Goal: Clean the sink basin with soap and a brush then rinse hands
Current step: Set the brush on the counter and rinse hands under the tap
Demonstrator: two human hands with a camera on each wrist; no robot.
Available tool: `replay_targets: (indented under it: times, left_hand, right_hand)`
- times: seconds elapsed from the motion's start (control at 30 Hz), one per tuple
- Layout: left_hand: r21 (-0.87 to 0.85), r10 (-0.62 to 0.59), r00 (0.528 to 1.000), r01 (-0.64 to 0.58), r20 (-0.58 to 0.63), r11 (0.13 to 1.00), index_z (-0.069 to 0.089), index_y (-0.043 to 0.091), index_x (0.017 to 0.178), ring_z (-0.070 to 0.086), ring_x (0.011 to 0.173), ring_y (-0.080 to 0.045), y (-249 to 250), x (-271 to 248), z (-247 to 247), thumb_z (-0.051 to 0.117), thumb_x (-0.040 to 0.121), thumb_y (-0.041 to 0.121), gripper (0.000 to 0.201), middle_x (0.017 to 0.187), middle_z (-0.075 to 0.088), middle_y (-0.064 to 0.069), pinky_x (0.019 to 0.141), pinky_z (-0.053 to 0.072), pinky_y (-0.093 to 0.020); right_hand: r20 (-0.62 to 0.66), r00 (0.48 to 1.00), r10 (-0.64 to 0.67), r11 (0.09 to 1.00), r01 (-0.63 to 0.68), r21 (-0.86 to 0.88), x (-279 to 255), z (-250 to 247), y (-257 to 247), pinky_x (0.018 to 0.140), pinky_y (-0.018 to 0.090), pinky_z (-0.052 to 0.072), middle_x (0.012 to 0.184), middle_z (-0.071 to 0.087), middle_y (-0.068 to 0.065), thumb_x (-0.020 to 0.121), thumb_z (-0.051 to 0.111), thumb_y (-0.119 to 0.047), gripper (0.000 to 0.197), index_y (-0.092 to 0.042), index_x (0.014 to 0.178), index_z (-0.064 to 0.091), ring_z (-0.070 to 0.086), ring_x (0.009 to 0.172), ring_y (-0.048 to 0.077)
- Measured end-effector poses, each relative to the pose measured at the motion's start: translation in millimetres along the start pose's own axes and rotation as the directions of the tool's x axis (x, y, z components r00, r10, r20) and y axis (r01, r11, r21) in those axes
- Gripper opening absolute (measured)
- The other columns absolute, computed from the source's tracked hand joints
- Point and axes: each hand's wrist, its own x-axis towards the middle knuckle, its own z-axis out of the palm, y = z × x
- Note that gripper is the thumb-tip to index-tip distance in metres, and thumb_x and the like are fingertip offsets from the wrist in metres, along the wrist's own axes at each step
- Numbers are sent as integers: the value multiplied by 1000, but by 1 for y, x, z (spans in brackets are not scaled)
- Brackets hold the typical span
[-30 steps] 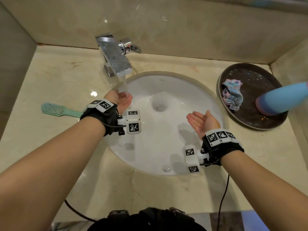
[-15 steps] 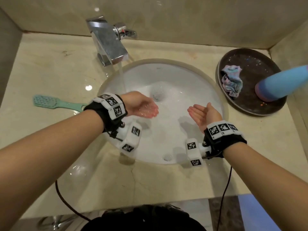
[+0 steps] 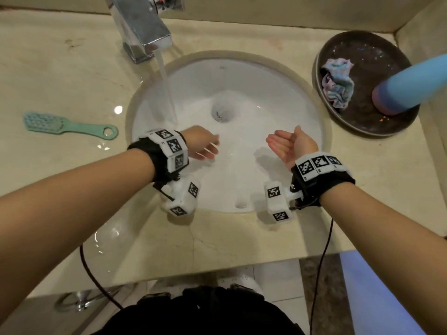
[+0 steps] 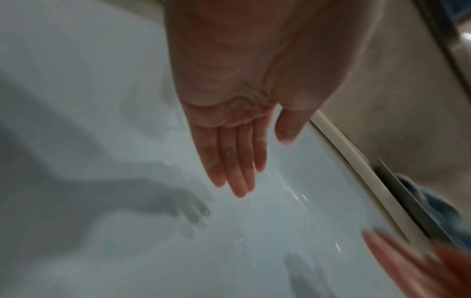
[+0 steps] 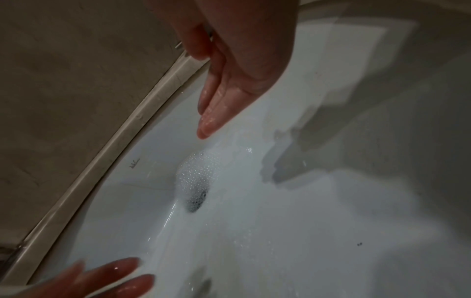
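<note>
Head view, looking down on a beige stone counter [image 3: 60,76] with one round white sink basin [image 3: 278,97] set into it. At far left, one mint-green brush [image 3: 60,125] lies flat on the counter, bristle head to the left, ring-ended handle pointing toward the basin. It sits well left of the left hand [image 3: 202,145] and touches neither hand. One chrome faucet [image 3: 142,27] stands at the back left of the basin, and a stream of water [image 3: 167,88] falls from it, landing just behind the left wrist. The left hand hovers over the basin with its fingers extended and relaxed, holding nothing; its fingertips are motion-blurred. One drain [image 3: 221,112], ringed with foam, lies between and beyond the two hands. The right hand [image 3: 294,146] is also above the basin, palm turned up and inward, fingers straight and together, empty. The hands face each other and are apart. Each wrist carries a black strap with white marker blocks. At far right, one dark round tray [image 3: 358,52] holds one crumpled pastel cloth [image 3: 338,85] and one blue bottle [image 3: 411,85] with a purple base.
</note>
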Motion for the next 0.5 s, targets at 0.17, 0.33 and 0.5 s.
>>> replay_targets:
  times: [0.17,0.33,0.5]
  left_hand:
    - [-582,-31,964,-133,-263,802,52,12,81,65,51,-9,-5,13,-64,29,103,28,35,56,67,1,61,50,-23]
    - [-845,-10,932,-324,-362,426,51,7,82,59,56,-13,5,17,-94,44,98,23,24,75,55,-3,55,52,-20]
    - [-837,31,949,-293,-315,462,47,11,77,59,53,-5,16,18,-84,29,100,12,29,59,59,4,54,49,-16]
  right_hand:
    - [-4,1000,-3,1000,3,21,0,0,-1,78,27,55,94,63,16,103,27,-36,52,1,86,58,65,83,23]
    - [-9,1000,4,1000,-4,19,3,0,0,78,27,55,91,64,15,103,27,-37,52,1,86,59,66,82,22]
    - [-20,1000,7,999,-6,37,7,-1,-3,80,28,56,90,65,15,102,29,-37,51,1,85,59,66,82,23]
